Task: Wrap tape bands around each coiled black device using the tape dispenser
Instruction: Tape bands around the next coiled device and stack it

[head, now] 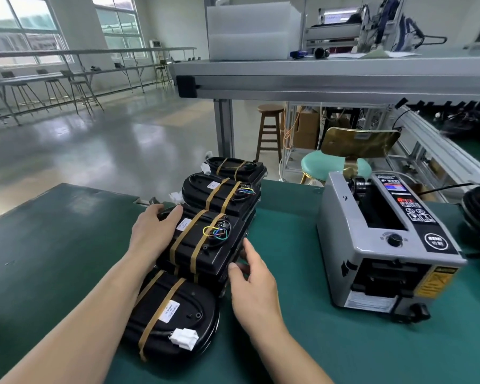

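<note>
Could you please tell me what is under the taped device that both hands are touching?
Beneath the taped device, another black device shows at its near and right edges; that one's top is covered.

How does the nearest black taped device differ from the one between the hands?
The nearest black oval device shows a white plug at its near end; the black device between the hands shows looped coloured wires. The left hand rests on the second and the right hand touches its edge; neither holds the nearest. Both carry two tan tape bands and a white label.
</note>
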A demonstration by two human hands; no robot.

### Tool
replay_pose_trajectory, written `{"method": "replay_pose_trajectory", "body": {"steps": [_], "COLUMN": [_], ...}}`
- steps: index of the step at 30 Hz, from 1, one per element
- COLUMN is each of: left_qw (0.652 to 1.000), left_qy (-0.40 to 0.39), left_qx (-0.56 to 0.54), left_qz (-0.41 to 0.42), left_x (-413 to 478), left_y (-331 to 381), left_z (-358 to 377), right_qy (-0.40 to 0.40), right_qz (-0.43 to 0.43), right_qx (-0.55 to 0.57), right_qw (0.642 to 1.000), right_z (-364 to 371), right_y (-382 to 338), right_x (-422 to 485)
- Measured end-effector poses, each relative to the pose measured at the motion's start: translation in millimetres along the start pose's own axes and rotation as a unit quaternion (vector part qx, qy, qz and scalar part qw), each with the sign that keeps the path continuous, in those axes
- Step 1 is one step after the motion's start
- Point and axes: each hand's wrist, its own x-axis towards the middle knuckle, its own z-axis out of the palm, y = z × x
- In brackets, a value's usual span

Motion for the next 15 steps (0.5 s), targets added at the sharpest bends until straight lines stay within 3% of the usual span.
{"method": "replay_pose_trajectory", "body": {"steps": [8,12,15], "left_qw": [0.992,0.978,0.95], "left_qy": [0.073,0.121,0.115], "left_qx": [0.093,0.059,-0.004], "left_qz": [0.035,0.162,0.29], "left_x": [-27.6,-61.7,-105.1], "left_y": [27.4,62.2,93.6], "left_z": [-4.0,2.4,22.1], "right_qy": [0.013,0.039,0.081], "right_qz": [0.005,-0.036,-0.102], "right_qx": [0.023,0.036,0.039], "right_qw": [1.0,0.998,0.991], "right_z": [-20.4,-42.9,-68.5], "right_y": [7.1,7.2,5.3], "right_x": [-14.5,-26.9,-37.1]}}
